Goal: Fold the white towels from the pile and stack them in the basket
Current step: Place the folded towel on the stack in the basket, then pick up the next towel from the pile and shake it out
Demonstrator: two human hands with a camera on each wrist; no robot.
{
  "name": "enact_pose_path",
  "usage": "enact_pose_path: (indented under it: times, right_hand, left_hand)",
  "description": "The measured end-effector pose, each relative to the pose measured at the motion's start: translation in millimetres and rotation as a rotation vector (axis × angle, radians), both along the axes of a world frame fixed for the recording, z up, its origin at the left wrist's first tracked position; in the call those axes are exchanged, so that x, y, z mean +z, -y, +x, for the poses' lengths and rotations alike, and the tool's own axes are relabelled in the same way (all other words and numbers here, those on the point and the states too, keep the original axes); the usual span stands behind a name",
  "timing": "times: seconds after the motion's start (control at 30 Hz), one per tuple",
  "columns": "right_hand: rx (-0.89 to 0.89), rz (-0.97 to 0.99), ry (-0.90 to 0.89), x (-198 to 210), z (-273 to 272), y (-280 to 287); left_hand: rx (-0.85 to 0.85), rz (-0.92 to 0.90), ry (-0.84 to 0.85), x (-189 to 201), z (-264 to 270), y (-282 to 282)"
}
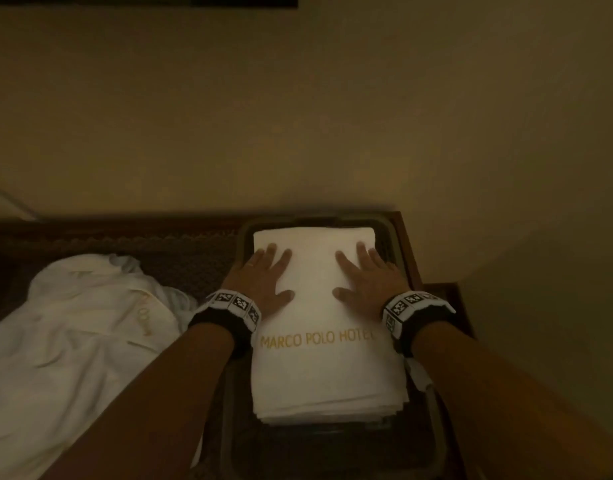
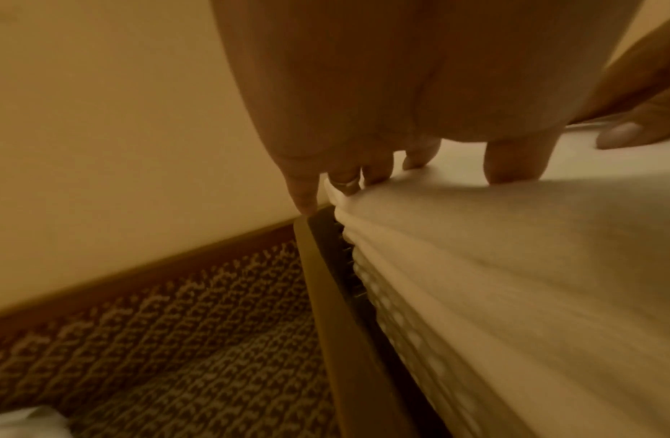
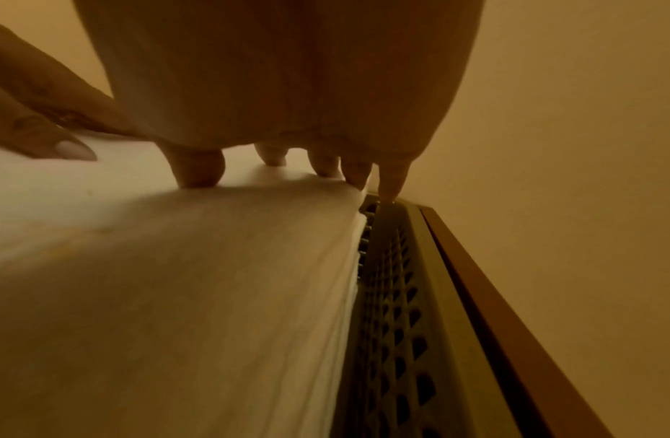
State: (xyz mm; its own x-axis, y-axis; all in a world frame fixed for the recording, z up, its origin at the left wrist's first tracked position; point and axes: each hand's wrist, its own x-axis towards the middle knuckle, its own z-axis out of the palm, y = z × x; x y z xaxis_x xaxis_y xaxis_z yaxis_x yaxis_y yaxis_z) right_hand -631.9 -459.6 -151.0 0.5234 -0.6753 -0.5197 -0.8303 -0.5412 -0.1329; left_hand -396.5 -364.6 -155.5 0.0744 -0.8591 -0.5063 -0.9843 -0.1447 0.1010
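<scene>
both flat, open-fingered hands, left hand (image 1: pixel 263 271) and right hand (image 1: pixel 363 275), press the soft, light folded white towel (image 1: pixel 318 372) into the grey latticed basket (image 3: pixel 396 296); crumpled pile (image 1: pixel 73 341) at nine o'clock, best lifted by its edges.

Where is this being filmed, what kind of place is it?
Most likely a hotel's housekeeping or linen area. The top folded towel reads "MARCO POLO HOTEL" in gold, it lies on a stack in a plastic laundry basket, and a pile of unfolded white towels waits beside it.

Both hands (image 1: pixel 260 275) (image 1: pixel 367 277) press flat on the basket's (image 1: pixel 244 244) folded towel (image 1: pixel 325 372).
</scene>
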Motion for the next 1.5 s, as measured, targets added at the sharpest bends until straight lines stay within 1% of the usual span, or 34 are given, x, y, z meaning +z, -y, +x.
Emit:
enact_pose_path:
  times: [0.1,0.23,0.33,0.4,0.5,0.6,0.7,0.83,0.93,1.0,1.1,1.2,1.4,1.5]
  right_hand:
    - [-0.002,0.014,-0.014,-12,-1,6]
    - [-0.001,0.033,-0.028,-5,-4,2]
    - [-0.001,0.072,-0.036,5,-14,-23]
    - [0.002,0.053,-0.03,3,-23,-52]
    - [0.042,-0.033,-0.019,-10,-41,-98]
    - [0.021,-0.047,0.012,-24,-59,-121]
    - [-0.011,-0.057,-0.009,-33,-61,-119]
    - [-0.022,-0.026,-0.099,-33,-49,-111]
    - [-0.05,-0.027,-0.183,-22,-36,-110]
    - [-0.034,-0.108,-0.232,-6,-18,-114]
    - [0.068,-0.258,-0.257,26,18,-120]
    - [0.073,-0.312,-0.18,47,58,-134]
    - [-0.023,-0.274,-0.066,60,142,-171]
    - [-0.145,-0.201,-0.045,58,181,-196]
  left_hand:
    - [0.017,0.021,-0.039,-14,1,9]
    - [-0.006,-0.018,-0.017,-13,-2,2]
    - [-0.019,-0.084,0.021,-11,-23,-31]
    - [-0.015,-0.145,0.026,-16,-42,-64]
    - [-0.031,-0.22,0.007,-25,-62,-109]
    - [-0.07,-0.25,-0.015,-35,-65,-134]
    - [-0.073,-0.192,-0.02,-41,-63,-133]
    - [-0.081,-0.138,-0.026,-37,-58,-125]
    - [-0.101,-0.102,-0.055,-24,-50,-133]
    - [-0.101,-0.109,-0.076,-10,-42,-145]
    - [-0.045,-0.224,-0.124,8,-18,-170]
    - [0.009,-0.293,-0.114,19,27,-194]
    - [0.187,-0.272,-0.063,24,155,-226]
    - [0.193,-0.226,-0.052,23,213,-236]
